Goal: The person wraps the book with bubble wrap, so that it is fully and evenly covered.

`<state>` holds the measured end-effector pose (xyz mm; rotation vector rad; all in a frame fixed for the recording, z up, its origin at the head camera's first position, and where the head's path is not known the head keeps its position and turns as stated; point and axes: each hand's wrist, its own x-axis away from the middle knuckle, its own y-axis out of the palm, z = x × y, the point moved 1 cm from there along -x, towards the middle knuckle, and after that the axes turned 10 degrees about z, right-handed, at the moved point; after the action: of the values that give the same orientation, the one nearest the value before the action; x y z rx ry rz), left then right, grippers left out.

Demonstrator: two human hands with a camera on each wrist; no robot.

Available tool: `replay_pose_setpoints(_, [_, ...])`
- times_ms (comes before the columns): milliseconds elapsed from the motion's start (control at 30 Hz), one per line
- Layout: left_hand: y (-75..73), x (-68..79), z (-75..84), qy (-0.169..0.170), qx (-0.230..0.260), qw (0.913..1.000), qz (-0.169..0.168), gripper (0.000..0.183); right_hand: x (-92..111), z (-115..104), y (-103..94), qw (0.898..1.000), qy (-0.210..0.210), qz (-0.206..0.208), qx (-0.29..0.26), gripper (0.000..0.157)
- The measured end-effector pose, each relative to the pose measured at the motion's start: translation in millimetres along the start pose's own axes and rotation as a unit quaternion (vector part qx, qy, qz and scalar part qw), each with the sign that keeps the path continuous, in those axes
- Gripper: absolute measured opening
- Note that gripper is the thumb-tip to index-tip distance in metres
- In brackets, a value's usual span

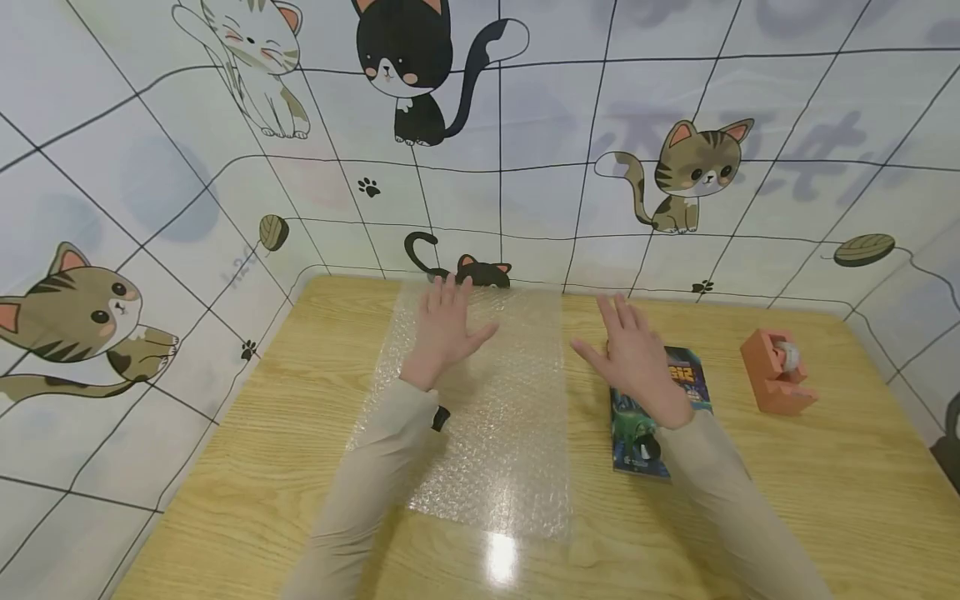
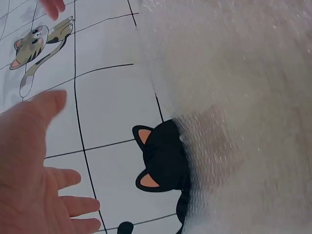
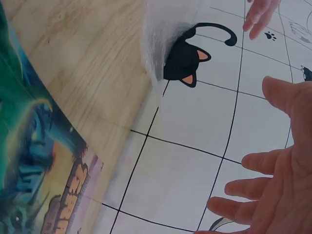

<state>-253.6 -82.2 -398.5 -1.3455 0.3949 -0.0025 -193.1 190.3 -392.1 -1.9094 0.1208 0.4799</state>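
Note:
My left hand (image 1: pixel 448 323), fingers spread, hovers over the far part of a sheet of bubble wrap (image 1: pixel 510 417) laid on the table. It holds nothing; in the left wrist view the palm and fingers (image 2: pixel 78 207) stand apart from the wrap. To the right, my right hand (image 1: pixel 633 354) is also spread and free of any object. Below it lies a colourful book (image 1: pixel 637 433) with a dark blue and green cover, partly hidden by the hand and sleeve. The book's cover (image 3: pixel 39 146) fills the left side of the right wrist view.
An orange tape dispenser (image 1: pixel 776 375) with a roll of tape stands on the right of the wooden table (image 1: pixel 247 467). A white cloth backdrop (image 1: pixel 540 192) with cartoon cats and grid lines rises behind the table and at both sides.

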Motion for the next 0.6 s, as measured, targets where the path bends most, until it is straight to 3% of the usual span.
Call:
replay_pose_setpoints(267, [-14.5, 1.8, -32.0, -0.022, 0.109, 0.9916, 0.066, 0.062, 14, -2, 3.0, 0.996, -0.011, 0.031, -0.081, 0.069])
replay_pose_setpoints(467, [-20.4, 3.5, -60.4, -0.074, 0.175, 0.9812, 0.033, 0.057, 31, -7, 7.4, 0.991, -0.005, 0.007, -0.136, 0.057])
replay_pose_setpoints(600, [-16.4, 5.1, -80.6, -0.100, 0.190, 0.9766, 0.005, 0.059, 44, -11, 13.5, 0.985, 0.013, -0.016, -0.171, 0.046])
